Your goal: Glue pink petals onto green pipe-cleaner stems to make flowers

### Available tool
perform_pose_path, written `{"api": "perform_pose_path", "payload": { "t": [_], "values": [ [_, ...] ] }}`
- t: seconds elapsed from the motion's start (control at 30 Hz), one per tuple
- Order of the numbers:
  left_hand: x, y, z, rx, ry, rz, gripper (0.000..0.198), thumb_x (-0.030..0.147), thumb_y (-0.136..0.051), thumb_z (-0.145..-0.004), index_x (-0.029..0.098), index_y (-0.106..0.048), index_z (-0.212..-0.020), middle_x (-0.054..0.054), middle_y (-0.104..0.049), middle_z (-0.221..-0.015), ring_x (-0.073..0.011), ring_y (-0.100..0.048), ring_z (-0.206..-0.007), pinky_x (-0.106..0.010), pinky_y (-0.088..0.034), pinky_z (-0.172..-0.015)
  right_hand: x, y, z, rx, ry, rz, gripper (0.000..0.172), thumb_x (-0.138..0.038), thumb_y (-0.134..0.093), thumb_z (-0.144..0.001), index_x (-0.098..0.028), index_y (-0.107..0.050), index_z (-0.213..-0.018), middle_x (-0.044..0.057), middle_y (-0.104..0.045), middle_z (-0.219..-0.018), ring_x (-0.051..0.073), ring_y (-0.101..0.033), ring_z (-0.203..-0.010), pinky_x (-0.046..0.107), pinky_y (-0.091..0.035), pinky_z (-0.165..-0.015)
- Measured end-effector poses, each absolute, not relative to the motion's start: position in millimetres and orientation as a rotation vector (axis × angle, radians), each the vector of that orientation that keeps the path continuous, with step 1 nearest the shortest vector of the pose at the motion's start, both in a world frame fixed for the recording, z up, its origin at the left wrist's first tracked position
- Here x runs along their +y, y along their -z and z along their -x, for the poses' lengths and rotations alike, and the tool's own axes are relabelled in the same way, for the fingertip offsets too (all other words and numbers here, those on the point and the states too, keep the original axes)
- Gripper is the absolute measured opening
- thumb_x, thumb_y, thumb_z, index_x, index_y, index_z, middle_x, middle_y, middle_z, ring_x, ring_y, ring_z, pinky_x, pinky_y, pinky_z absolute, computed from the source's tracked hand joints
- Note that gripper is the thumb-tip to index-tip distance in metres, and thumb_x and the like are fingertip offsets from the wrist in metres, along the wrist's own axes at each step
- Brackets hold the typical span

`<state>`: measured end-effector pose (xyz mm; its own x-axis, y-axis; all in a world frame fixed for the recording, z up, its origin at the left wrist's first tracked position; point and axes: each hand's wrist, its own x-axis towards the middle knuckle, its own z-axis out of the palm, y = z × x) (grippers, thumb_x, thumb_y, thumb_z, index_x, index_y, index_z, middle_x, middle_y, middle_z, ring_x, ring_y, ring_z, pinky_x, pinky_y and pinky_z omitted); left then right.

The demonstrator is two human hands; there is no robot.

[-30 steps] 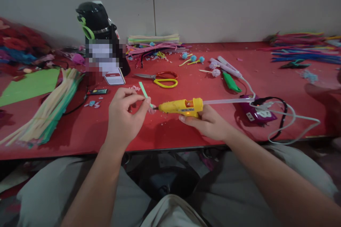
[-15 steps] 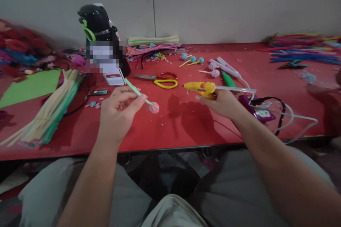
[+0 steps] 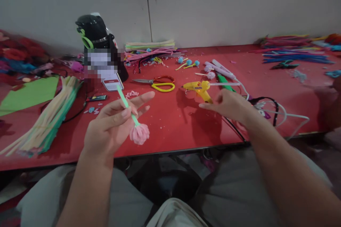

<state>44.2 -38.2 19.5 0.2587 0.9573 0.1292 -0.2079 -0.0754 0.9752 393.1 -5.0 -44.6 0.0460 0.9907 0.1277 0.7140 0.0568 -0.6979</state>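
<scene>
Between its thumb and fingers my left hand [image 3: 106,124] pinches the green stem [image 3: 122,97] of a pink fluffy flower [image 3: 139,134]. The flower head hangs down to the right, above the table's front part. My right hand [image 3: 229,106] is at the handle of a yellow glue gun [image 3: 198,87], its nozzle pointing left and a clear glue stick out of its back. Thumb and curled fingers are against the handle's lower end. Scissors [image 3: 160,84] with red and yellow handles lie between the hands, farther back.
On the red table [image 3: 170,127], a black bottle [image 3: 93,30] stands behind a phone [image 3: 112,81]. A pipe-cleaner bundle [image 3: 50,117] lies left. Blue pompoms [image 3: 188,62], a lilac tool [image 3: 221,69] and a green stick [image 3: 225,82] lie behind the glue gun; cables [image 3: 285,113] run right.
My left hand has come nearer and turned, with the flower lower and its outer fingers more spread. The right hand has slid down the glue gun's handle, which now shows more.
</scene>
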Motion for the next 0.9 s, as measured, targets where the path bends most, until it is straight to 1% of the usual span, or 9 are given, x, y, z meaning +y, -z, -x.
{"api": "perform_pose_path", "payload": {
  "t": [0.1,0.2,0.3,0.37,0.43,0.53,0.6,0.73,0.9],
  "values": [
    [-40.1,-19.4,-45.8,0.801,-1.159,-1.219,0.013,0.037,-0.078,-0.077,0.028,-0.073,-0.070,-0.004,-0.075,-0.121,-0.0298,-0.057,-0.133,-0.052,-0.047,-0.112,-28.6,21.4,-385.2,-1.961,-0.765,1.718,0.059,-0.063,-0.072,-0.078,-0.023,-0.040,-0.049,-0.004,-0.034,-0.046,0.010,-0.029,-0.043,0.029,-0.019,-0.041],
    [-41.9,-16.7,-49.0,0.814,-1.099,-1.229,0.019,0.039,-0.078,-0.076,0.025,-0.070,-0.067,-0.006,-0.074,-0.123,-0.0334,-0.060,-0.129,-0.055,-0.046,-0.111,-45.4,5.1,-344.9,-1.837,-1.101,1.261,0.038,-0.056,-0.068,-0.086,-0.020,-0.066,-0.075,0.001,-0.060,-0.068,0.013,-0.052,-0.060,0.028,-0.041,-0.054],
    [-43.5,-12.6,-53.6,0.747,-0.950,-1.274,0.014,0.034,-0.076,-0.081,0.021,-0.072,-0.074,-0.010,-0.071,-0.128,-0.0350,-0.059,-0.130,-0.054,-0.042,-0.113,-55.2,4.1,-301.5,-1.549,-1.340,0.979,0.036,-0.052,-0.071,-0.085,-0.019,-0.069,-0.099,0.005,-0.069,-0.087,0.015,-0.061,-0.072,0.028,-0.051,-0.065],
    [-44.8,-10.2,-56.8,0.700,-0.850,-1.297,0.013,0.030,-0.074,-0.084,0.018,-0.073,-0.078,-0.013,-0.071,-0.129,-0.0345,-0.063,-0.125,-0.049,-0.047,-0.108,-58.9,9.7,-284.8,-1.470,-1.413,0.925,0.032,-0.048,-0.073,-0.085,-0.017,-0.069,-0.096,0.004,-0.069,-0.084,0.014,-0.062,-0.071,0.028,-0.051,-0.066],
    [-46.4,-8.5,-59.7,0.709,-0.762,-1.308,0.014,0.028,-0.074,-0.085,0.016,-0.071,-0.078,-0.014,-0.073,-0.125,-0.0299,-0.073,-0.102,-0.043,-0.054,-0.094,-60.6,16.1,-279.0,-1.436,-1.421,0.943,0.027,-0.043,-0.073,-0.086,-0.017,-0.068,-0.086,0.001,-0.066,-0.074,0.012,-0.059,-0.065,0.026,-0.049,-0.064],
    [-48.9,-6.7,-63.6,0.728,-0.668,-1.292,0.017,0.031,-0.073,-0.086,0.016,-0.070,-0.077,-0.013,-0.079,-0.101,-0.0208,-0.072,-0.065,-0.038,-0.058,-0.074,-60.2,22.5,-280.4,-1.467,-1.329,0.984,0.029,-0.041,-0.070,-0.088,-0.017,-0.064,-0.072,-0.002,-0.061,-0.064,0.010,-0.053,-0.058,0.025,-0.043,-0.059],
    [-49.7,-5.9,-66.0,0.720,-0.648,-1.279,0.018,0.033,-0.072,-0.087,0.016,-0.071,-0.081,-0.010,-0.078,-0.082,-0.0201,-0.069,-0.057,-0.038,-0.057,-0.068,-58.8,24.9,-282.3,-1.540,-1.235,1.027,0.034,-0.041,-0.068,-0.089,-0.017,-0.062,-0.066,-0.002,-0.058,-0.060,0.010,-0.049,-0.056,0.025,-0.039,-0.056],
    [-47.1,-9.1,-65.4,0.850,-0.725,-1.381,0.018,0.035,-0.070,-0.087,0.017,-0.072,-0.085,-0.007,-0.075,-0.070,-0.0233,-0.072,-0.066,-0.039,-0.057,-0.072,-53.2,30.9,-286.2,-1.582,-1.110,1.162,0.034,-0.044,-0.063,-0.091,-0.017,-0.065,-0.069,0.000,-0.061,-0.061,0.012,-0.052,-0.057,0.026,-0.040,-0.057],
    [-36.6,-24.1,-37.5,1.264,-0.935,-1.824,0.016,0.031,-0.069,-0.086,0.020,-0.073,-0.075,-0.004,-0.077,-0.084,-0.0215,-0.071,-0.087,-0.033,-0.054,-0.085,-29.0,38.0,-296.8,-1.615,-1.153,1.200,0.028,-0.042,-0.058,-0.091,-0.017,-0.069,-0.082,0.004,-0.069,-0.069,0.014,-0.059,-0.060,0.028,-0.046,-0.061]
  ]
}}
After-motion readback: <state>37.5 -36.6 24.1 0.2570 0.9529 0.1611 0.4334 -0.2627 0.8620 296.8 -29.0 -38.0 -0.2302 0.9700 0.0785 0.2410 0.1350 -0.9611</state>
